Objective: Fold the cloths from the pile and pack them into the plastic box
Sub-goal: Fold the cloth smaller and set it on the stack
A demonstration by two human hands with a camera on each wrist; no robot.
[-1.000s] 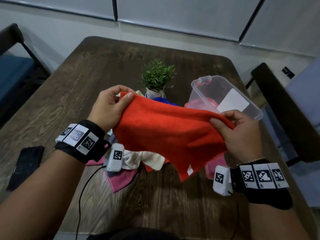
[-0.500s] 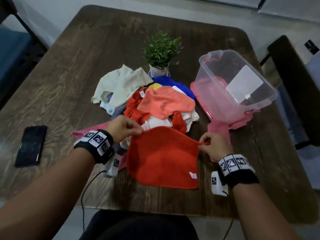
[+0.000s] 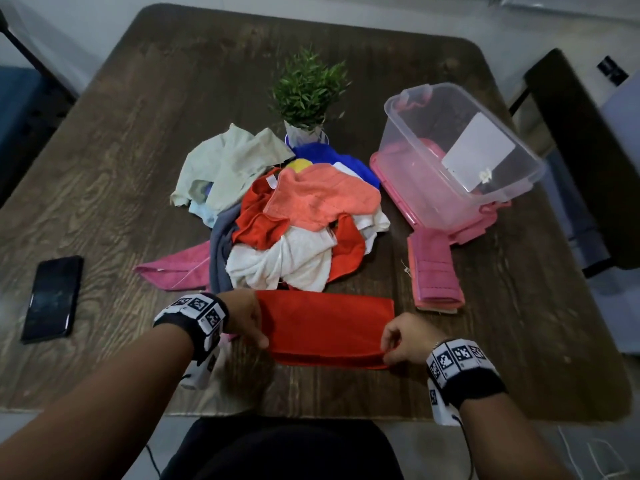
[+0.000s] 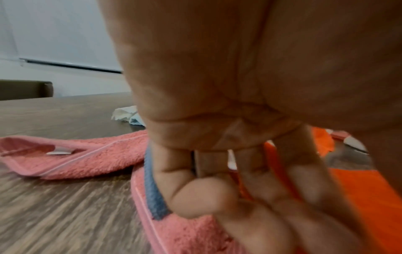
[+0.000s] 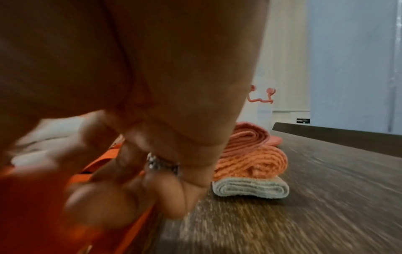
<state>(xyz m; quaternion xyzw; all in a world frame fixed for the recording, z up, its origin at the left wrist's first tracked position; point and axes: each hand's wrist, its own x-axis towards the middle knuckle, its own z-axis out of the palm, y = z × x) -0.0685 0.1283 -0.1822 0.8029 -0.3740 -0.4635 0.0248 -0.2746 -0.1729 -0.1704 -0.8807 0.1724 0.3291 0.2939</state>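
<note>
I am pinching the red cloth (image 3: 329, 327) at its near corners: left hand (image 3: 244, 320) on one end, right hand (image 3: 405, 337) on the other, fingers curled onto the fabric, likely to keep the halved edges aligned on the table (image 3: 519, 341). Just beyond the red cloth, the pile (image 3: 298, 220) is waiting, unfolded. Beside its right end, folded cloths (image 3: 434, 275) are stacking up. Farther right, the plastic box (image 3: 450, 161) is sitting tilted, mouth open for loading.

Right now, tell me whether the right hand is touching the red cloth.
Touching. The head view shows the right hand pinching the red cloth at its near right corner, fingers curled over the folded edge.
</note>
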